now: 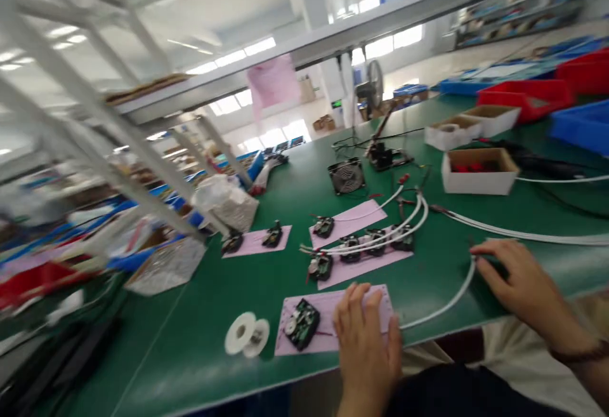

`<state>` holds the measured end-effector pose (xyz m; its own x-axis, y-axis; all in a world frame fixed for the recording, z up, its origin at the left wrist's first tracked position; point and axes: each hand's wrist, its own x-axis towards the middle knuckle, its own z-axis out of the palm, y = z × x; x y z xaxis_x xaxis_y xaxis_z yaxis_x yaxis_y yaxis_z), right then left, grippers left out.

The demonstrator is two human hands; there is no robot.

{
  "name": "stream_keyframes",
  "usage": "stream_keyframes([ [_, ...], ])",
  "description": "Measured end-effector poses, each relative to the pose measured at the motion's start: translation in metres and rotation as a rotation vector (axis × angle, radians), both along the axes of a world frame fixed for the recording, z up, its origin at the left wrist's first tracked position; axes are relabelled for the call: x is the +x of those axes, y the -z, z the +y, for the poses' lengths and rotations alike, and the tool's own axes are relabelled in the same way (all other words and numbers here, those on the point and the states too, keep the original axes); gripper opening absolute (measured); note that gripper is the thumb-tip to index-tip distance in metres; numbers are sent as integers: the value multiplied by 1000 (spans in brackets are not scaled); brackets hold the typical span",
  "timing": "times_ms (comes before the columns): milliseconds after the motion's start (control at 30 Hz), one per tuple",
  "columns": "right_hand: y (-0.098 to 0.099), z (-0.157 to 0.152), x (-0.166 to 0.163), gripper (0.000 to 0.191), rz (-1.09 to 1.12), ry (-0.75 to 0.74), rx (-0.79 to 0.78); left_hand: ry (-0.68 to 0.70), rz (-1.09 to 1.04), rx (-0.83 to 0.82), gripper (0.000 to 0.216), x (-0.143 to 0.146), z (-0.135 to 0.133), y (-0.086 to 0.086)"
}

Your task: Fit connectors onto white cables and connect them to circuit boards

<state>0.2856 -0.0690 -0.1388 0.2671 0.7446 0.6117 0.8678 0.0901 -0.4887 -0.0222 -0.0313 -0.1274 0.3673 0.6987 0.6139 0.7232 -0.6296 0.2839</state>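
My left hand (365,337) rests on a pink foam sheet (295,344) near the bench's front edge, fingers stretched out. On that sheet, left of the hand, lies a small black-and-green circuit module (302,325) with a thin dark lead running under my fingers. A white cable (440,311) comes out by my left thumb and curves up to my right hand (516,287). Thumb and forefinger of the right hand pinch its end. What lies under the left palm is hidden.
Behind are more modules on pink sheets (364,268) with white cables across them. A solder spool (247,334) stands at left. A square fan (346,176), a white box with red parts (478,172) and a red bin (526,99) are further back.
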Motion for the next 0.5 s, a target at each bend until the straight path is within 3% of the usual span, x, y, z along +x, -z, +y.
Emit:
stream_keyframes([
  [267, -20, 11, 0, 21, 53, 2, -96, 2, 144, 181, 26, -12, 18, 2],
  [400, -33, 17, 40, 21, 2, -11, -146, -1, 134, 217, 24, -10, 19, 5],
  [500, -35, 25, 80, 25, -29, -51, -191, -6, 87, 147, 24, -6, 9, 4],
])
